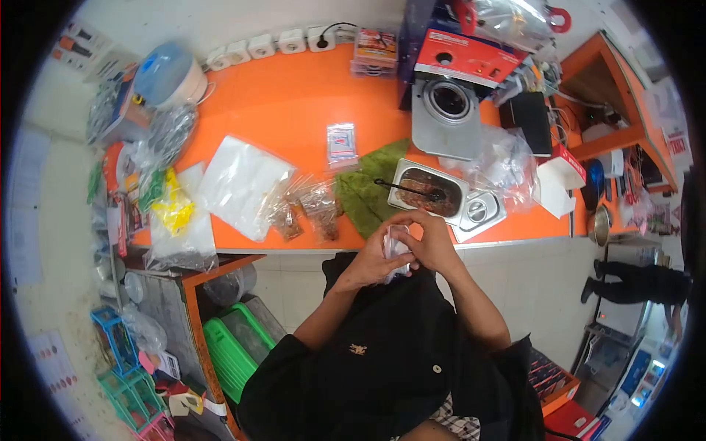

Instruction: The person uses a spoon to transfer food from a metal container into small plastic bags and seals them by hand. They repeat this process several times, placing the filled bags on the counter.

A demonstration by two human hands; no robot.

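- One orange bench [309, 103] spans the upper frame, with a metal tray [398, 175] of food standing just right of centre.
- Left hand [368, 266] and right hand [432, 242] meet at centre frame, just below the bench edge, both clenched on one thing.
- Between them sits a small plastic bag [395, 246]. It looks light, limp and slippery, and is probably best pinched at its gathered top.

Left hand [371, 261] and right hand [430, 242] meeting around a small plastic bag [395, 246] before the counter [294, 103] edge, metal tray [401, 176] lying behind them, spoon [408, 189] resting in it, lid [478, 209] sitting at its right, towel [364, 195] at its left, filled packets [316, 206] further left, sealing machine [448, 103] standing behind.
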